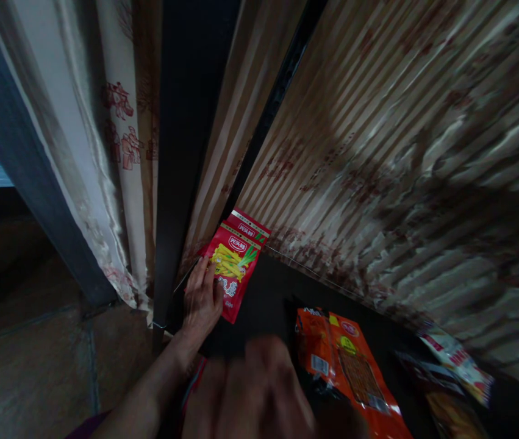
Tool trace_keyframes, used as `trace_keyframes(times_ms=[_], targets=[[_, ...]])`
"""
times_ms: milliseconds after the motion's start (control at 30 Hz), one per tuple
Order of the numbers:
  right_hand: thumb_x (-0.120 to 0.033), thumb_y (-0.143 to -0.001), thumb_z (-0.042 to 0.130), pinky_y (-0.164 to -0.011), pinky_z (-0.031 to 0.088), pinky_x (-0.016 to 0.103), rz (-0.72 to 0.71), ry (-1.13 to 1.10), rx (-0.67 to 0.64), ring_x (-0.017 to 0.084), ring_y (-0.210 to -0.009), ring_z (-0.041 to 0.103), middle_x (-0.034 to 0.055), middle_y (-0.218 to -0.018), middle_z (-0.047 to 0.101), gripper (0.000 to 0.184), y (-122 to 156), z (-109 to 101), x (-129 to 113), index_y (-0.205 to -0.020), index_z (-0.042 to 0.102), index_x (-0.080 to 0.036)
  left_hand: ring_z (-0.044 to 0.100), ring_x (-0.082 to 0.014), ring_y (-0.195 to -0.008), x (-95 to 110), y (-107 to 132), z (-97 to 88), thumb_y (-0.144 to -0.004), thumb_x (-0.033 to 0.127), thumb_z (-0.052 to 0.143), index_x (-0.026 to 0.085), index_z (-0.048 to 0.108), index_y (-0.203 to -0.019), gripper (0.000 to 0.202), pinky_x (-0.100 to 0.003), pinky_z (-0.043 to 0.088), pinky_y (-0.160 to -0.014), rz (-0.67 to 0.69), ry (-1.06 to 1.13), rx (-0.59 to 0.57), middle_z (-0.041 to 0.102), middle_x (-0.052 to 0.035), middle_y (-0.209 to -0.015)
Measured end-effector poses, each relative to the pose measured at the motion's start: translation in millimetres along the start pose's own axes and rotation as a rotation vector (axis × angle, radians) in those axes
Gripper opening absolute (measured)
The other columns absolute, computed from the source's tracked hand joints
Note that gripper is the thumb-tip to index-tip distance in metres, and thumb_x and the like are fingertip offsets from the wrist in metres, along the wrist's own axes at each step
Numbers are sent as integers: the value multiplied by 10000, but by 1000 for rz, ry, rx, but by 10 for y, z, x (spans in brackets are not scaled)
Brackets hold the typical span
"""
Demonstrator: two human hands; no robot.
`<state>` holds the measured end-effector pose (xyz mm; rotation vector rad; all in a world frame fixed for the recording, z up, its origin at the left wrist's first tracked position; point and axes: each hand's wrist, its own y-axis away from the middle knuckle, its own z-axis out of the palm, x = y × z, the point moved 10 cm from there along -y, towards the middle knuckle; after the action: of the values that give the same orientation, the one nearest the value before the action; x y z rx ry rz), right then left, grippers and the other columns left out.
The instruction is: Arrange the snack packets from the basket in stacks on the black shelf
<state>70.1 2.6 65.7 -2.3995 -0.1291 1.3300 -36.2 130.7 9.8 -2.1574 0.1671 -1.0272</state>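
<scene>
Two red snack packets (242, 250) with yellow food pictured on the front overlap in the shelf corner, against the curtain. My left hand (203, 296) lies on the left edge of the front packet, its fingers stretched out and touching it. Close to the camera at the bottom, my right hand (250, 390) is smeared by motion. Its fingertips seem bent, but whether it holds anything cannot be made out. To its right is an orange snack packet (348, 356) with a clear window.
A dark shelf surface (268, 292) carries the packets. Farther right lie a white and red packet (458, 360) and a dark packet (451, 402). A printed curtain (355, 140) hangs behind, and a black post (186, 122) stands at the left, beside the tiled floor (35, 372).
</scene>
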Motion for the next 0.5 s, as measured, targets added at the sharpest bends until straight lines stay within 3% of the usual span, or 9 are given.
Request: trace_keyframes(times_ms=[100,167,233,333,500], targets=[[-416,-877,465,-1038,410,460,-26,-21,123,217,-1260,484,62,-1189,652,378,-737,122,72,-1186,600,-243,330,-261,-1359,-78,-70,68,-912,296,395,129,430,-1322,444,-456,351,-1091,-67,1,-49,422,-157,-1423],[-397,-860,473,-1110,221,570,-25,194,173,271,-1376,300,101,-1373,504,443,-1161,234,249,-1254,557,-213,277,-260,-1385,-138,-132,61,-913,288,387,132,448,-1318,438,-459,329,-1107,-118,-19,-63,381,-149,-1455],[-395,-855,474,-1099,167,612,23,426,95,316,-1421,147,116,-1477,358,484,-1445,417,554,-1296,525,-201,273,-242,-1388,-168,-192,15,-914,249,369,139,466,-1308,421,-453,317,-1117,-130,-25,-40,392,-137,-1452],[-405,-859,457,-1088,213,582,43,557,-16,318,-1419,150,123,-1498,309,515,-1592,555,965,-1336,480,-212,357,-208,-1348,-171,-235,5,-905,180,337,128,492,-1280,409,-412,350,-1106,-108,3,-26,488,-132,-1378],[-465,-805,491,-1081,311,422,108,378,-42,283,-1410,201,104,-1498,273,557,-1596,432,1288,-1297,511,-205,438,-190,-1292,-68,-167,163,-893,163,339,132,489,-1282,418,-377,394,-1074,-86,32,-91,537,-120,-1332]])
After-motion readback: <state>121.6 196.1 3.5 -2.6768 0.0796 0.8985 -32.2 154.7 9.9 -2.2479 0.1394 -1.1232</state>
